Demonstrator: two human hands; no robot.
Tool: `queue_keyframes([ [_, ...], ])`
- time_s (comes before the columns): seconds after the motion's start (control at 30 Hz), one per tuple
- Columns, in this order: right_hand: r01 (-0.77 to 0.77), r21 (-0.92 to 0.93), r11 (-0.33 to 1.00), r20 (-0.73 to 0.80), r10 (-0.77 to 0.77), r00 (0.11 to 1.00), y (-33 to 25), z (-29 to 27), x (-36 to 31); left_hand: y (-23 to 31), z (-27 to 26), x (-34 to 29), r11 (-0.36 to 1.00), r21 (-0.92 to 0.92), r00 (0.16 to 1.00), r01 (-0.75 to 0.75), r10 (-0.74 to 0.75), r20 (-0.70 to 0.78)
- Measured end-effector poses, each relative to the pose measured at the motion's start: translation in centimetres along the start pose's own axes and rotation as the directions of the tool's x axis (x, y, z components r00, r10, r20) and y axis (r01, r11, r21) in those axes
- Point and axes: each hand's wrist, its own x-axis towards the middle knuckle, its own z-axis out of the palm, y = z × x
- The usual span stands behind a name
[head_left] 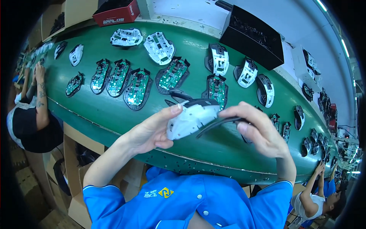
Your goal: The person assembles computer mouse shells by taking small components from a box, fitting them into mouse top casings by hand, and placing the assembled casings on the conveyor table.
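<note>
My left hand (pixel 146 131) grips a white-and-black computer mouse shell (pixel 195 117), tilted on its side above the table's near edge. Pinched between thumb and fingers of my right hand (pixel 263 131) is a thin, curved black plastic part (pixel 214 126), close beside the shell's lower right side. Whether the two parts touch, I cannot tell. Just beyond them on the green table lies a mouse base with a green circuit board (pixel 217 90). A white mouse top (pixel 219 61) rests right behind that base.
Several circuit-board bases (pixel 138 89) stand in a row at left. Two upturned white shells (pixel 160 49) lie farther back. A black box of small parts (pixel 253 36) and a red box (pixel 116 14) line the far edge. Co-workers' arms (pixel 40 82) reach in at both ends.
</note>
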Motion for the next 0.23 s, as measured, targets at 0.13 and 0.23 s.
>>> queue_keyframes([
  [0.13,0.13,-0.269,0.954,-0.018,-0.139,0.99,0.2,0.9,-0.7,0.3,1.6,-0.2,0.995,-0.07,0.995,0.067,-0.062,0.081],
  [0.23,0.233,-0.568,0.789,-0.009,-0.289,0.957,0.1,1.8,-0.8,0.4,1.7,-0.3,0.993,0.09,0.993,0.074,-0.082,0.084],
])
